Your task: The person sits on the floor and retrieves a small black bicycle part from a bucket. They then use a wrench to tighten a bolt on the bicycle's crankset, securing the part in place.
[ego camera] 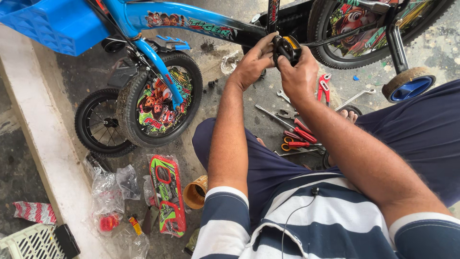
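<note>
A small blue children's bicycle (163, 17) stands in front of me on a concrete floor. Both hands meet at its black pedal (287, 48) near the crank. My left hand (253, 62) wraps the pedal's left side, fingers curled. My right hand (299, 74) grips the pedal from the right and below. The front wheel (160, 98) has a colourful cartoon disc. The rear wheel (364, 29) sits at top right with a blue training wheel (408, 84) beside it.
Tools lie on the floor by my knees: red pliers (324, 88), wrenches (357, 96), red scissors (297, 143). A spare small black wheel (98, 122), plastic bags (108, 189), a green and red panel (166, 194), a tape roll (195, 192) and a white crate (28, 242) lie left.
</note>
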